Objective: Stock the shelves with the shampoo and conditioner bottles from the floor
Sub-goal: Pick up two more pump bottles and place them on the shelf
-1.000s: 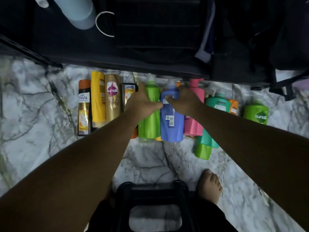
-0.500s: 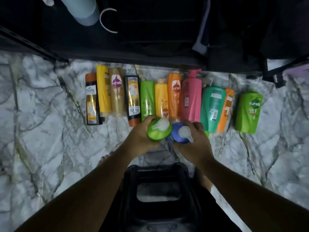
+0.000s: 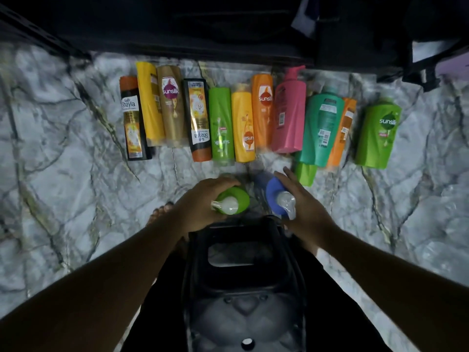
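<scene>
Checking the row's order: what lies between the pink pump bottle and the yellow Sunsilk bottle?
In the head view, one orange Sunsilk bottle lies between the pink pump bottle and the yellow Sunsilk bottle.

The floor (image 3: 63,174) is grey and white with dark crack lines. One held bottle (image 3: 234,196) is green with a white top. The other held bottle (image 3: 275,191) is blue with a clear top. The lying row (image 3: 243,118) is black, yellow, gold, green, orange, pink and teal. The stool (image 3: 243,275) is black.
</scene>
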The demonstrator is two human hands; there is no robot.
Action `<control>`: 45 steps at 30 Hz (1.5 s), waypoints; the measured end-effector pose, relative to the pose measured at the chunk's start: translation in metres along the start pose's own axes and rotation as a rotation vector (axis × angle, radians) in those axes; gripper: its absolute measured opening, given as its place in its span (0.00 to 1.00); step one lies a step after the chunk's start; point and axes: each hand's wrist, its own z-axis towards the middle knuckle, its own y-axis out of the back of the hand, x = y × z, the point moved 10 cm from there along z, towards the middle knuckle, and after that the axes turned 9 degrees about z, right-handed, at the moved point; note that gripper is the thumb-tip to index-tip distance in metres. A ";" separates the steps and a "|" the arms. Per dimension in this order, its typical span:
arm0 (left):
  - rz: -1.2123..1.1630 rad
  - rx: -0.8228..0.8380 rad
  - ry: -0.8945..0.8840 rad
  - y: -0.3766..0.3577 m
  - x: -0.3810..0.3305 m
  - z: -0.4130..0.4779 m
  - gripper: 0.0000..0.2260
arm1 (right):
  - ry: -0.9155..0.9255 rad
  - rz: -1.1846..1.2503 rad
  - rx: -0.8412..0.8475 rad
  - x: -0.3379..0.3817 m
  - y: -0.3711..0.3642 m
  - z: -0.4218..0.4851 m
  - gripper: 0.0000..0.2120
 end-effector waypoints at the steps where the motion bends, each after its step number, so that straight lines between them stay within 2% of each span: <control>1: 0.026 0.038 0.005 -0.001 0.002 0.000 0.39 | 0.081 -0.073 0.053 0.010 0.006 0.004 0.54; 5: 0.050 0.115 0.016 0.004 0.001 0.005 0.41 | 0.245 -0.301 0.230 0.023 0.015 0.023 0.49; 7: 0.064 0.131 0.012 0.005 0.001 0.007 0.41 | 0.303 -0.419 0.250 0.031 0.016 0.030 0.45; 9: 0.055 0.138 0.020 0.004 0.002 0.008 0.42 | 0.312 -0.514 0.167 0.038 0.020 0.034 0.44; 11: 0.037 0.140 0.029 0.002 0.002 0.007 0.42 | 0.276 -0.546 -0.004 0.042 0.024 0.034 0.42; 14: 0.010 0.129 0.053 0.000 0.005 0.006 0.42 | 0.180 -0.441 -0.155 0.040 0.018 0.032 0.41; 17: -0.006 0.124 0.073 0.000 0.008 0.004 0.42 | 0.105 -0.405 -0.096 0.027 0.000 0.032 0.42; 21: -0.023 0.110 0.076 0.000 0.010 0.005 0.43 | 0.132 -0.282 -0.112 0.023 -0.003 0.032 0.38; 29: -0.143 -0.059 0.144 0.010 0.019 -0.006 0.40 | 0.212 -0.225 -0.030 0.028 -0.008 0.037 0.38; 36: -0.150 -0.010 0.154 0.011 0.022 -0.002 0.40 | 0.239 -0.250 0.008 0.029 -0.010 0.048 0.39; 41: -0.123 0.022 0.139 0.029 -0.002 -0.006 0.37 | 0.235 -0.226 0.023 0.047 0.007 0.027 0.39; 45: -0.223 -0.010 0.108 0.075 -0.058 -0.040 0.35 | 0.191 -0.012 -0.039 0.087 0.048 -0.025 0.36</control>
